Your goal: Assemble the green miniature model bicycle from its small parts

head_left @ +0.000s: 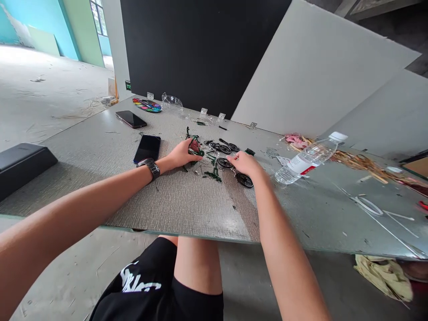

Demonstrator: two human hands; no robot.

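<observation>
On the table point(167, 209), my left hand point(183, 154) is closed on a small green bicycle frame point(195, 145). My right hand point(243, 163) has its fingers pinched at the small black wheels; whether something sits between the fingertips is too small to tell. One wheel point(224, 162) lies at its fingertips, and another wheel point(244, 180) is just below the hand. Small green parts point(213, 174) are scattered between both hands. More black wheels point(229, 146) lie a little farther back.
Two phones, one dark point(131, 119) and one blue-edged point(147, 147), lie left. A paint palette point(147, 105) and clear plastic packaging point(171, 102) are behind. A water bottle point(309, 159) stands tilted-looking at right. A black case point(25, 165) sits far left.
</observation>
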